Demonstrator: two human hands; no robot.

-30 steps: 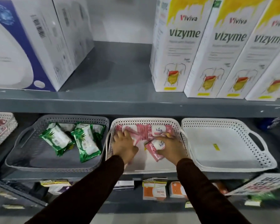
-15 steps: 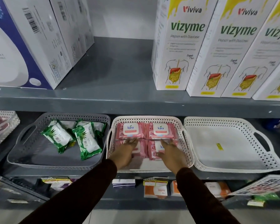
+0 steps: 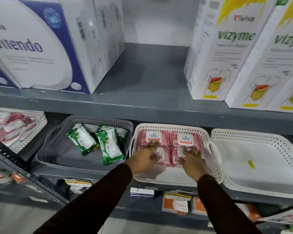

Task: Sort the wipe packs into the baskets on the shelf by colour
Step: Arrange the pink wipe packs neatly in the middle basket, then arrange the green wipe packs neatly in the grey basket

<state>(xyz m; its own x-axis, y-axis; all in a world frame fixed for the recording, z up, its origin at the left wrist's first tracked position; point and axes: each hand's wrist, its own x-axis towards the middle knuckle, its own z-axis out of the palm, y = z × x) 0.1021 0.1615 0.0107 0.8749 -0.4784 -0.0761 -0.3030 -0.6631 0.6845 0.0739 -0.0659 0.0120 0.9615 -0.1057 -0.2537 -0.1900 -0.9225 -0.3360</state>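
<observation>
While the camera looks down at a grey metal shelf (image 3: 142,105), we see at far left a white perforated basket (image 3: 39,123) of pink and white packs, cut off by the frame edge. Next comes a grey basket (image 3: 85,166) holding the green wipe packs (image 3: 95,142), loosely heaped toward its back and right side. Beside it, touching rim to rim, sits the cream basket (image 3: 161,180) with four pink wipe packs (image 3: 184,139) laid flat in a two-by-two block against its back wall. Our left hand (image 3: 145,157) lies flat, fingers spread and gripping nothing, over the front-left pack, fingertips reaching the rear-left one. Our right hand (image 3: 192,159) is likewise splayed open, palm down on the front-right pack (motion blur keeps us from telling whether it presses or merely hovers). Both arms wear dark brown sleeves (image 3: 98,200). Farthest right stands a white basket (image 3: 277,190) bearing only a small yellow sticker (image 3: 251,164). On the tier above, blue-and-white boxes (image 3: 41,44) stand left and Vizyme cartons (image 3: 223,53) right; small boxes (image 3: 176,202) line the tier below.
</observation>
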